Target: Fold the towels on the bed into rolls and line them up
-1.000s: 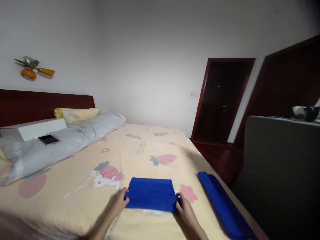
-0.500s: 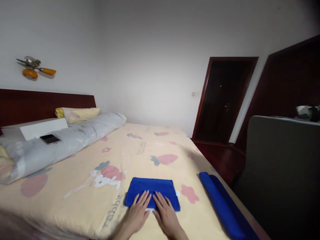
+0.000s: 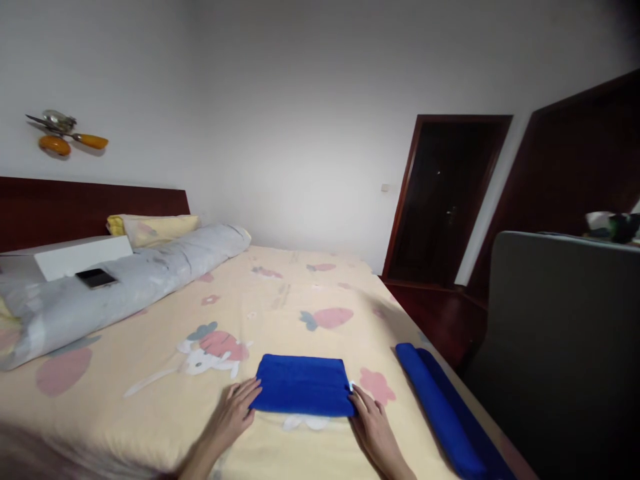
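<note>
each hand [image 3: 237,407] touches blue cloth [image 3: 303,385], white box [image 3: 85,257] well apart.

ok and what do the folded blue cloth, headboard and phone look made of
Folded blue cloth: soft-looking matte textile, shown by its rounded folded edges; fibre unclear.
Headboard: probably wood, low sheen, judging by the dark red-brown colour; could be veneer.
Phone: likely a glass front, from its smooth dark face; rim material unclear.
</note>
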{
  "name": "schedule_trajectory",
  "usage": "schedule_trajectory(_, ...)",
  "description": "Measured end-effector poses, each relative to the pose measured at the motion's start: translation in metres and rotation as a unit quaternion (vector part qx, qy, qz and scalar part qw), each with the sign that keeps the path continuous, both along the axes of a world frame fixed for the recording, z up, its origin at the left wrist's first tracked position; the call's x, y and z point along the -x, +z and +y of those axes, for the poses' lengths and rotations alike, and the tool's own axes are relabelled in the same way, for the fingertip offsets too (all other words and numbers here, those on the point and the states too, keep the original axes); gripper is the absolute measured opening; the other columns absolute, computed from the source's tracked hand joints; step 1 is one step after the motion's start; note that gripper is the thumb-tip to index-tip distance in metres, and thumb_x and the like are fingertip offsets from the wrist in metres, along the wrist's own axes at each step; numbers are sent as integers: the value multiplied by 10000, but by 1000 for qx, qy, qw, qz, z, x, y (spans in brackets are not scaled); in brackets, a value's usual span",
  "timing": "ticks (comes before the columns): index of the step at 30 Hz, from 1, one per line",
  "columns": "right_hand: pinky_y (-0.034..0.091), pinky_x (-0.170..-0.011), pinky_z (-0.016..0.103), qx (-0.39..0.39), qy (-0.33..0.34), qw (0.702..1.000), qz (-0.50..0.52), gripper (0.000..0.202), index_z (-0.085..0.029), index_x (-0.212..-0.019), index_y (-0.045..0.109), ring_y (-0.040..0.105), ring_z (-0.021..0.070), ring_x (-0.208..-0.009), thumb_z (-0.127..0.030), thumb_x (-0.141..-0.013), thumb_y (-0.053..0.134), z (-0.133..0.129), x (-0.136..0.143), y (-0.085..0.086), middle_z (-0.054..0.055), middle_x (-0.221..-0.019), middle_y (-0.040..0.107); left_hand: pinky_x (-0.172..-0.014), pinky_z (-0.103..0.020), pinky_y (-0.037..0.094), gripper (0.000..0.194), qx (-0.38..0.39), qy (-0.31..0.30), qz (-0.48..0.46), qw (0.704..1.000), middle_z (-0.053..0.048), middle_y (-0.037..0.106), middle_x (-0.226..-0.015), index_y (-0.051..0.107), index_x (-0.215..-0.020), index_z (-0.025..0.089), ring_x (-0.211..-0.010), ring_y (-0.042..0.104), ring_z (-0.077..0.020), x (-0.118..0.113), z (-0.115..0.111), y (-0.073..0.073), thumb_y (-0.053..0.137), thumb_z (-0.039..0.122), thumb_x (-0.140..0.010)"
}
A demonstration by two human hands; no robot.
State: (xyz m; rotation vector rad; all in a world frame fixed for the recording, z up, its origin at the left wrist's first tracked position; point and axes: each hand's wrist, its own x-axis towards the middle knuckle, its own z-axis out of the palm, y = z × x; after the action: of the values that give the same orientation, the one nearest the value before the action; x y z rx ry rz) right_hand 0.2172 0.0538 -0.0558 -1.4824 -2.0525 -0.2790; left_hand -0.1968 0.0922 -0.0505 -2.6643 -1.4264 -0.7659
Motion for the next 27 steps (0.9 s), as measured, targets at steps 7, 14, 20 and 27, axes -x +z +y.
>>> schedule_trajectory(7,422,-837,365,78,44,992,89,146,-210,-860,585,578,205,-885,-286,-874,462,-20,19,46,59,-934,647,-880,-336,461,336,39,6,-86,996,-32,711,-992,679,-984,249,-975,637,-211,1,-10,30,511,99,-734)
schedule_trajectory(14,445,-737,338,121,-19,981,151,250,-191,-908,594,584,213,-776,-342,-885,396,8,16,34,50,-804,649,-797,-269,449,253,142,125,-124,974,-6,685,-864,620,-1009,217,-827,639,-164,-15,-1,46,454,170,-824)
schedule_trajectory(20,452,-887,452,58,-136,986,77,358,-126,-1082,646,624,310,-984,-202,-868,369,35,25,26,169,-1004,678,-999,-436,358,386,93,259,-55,960,-86,657,-1170,614,-1117,203,-1170,552,-251,-42,14,29,413,94,-806)
schedule_trajectory(27,350,-1095,463,39,96,994,-20,530,-237,-1462,375,419,265,-1351,-273,-933,386,20,102,25,95,-1483,431,-1171,-431,241,700,35,-7,13,999,-64,304,-1563,293,-1504,216,-1431,286,-225,-110,2,4,421,131,-822)
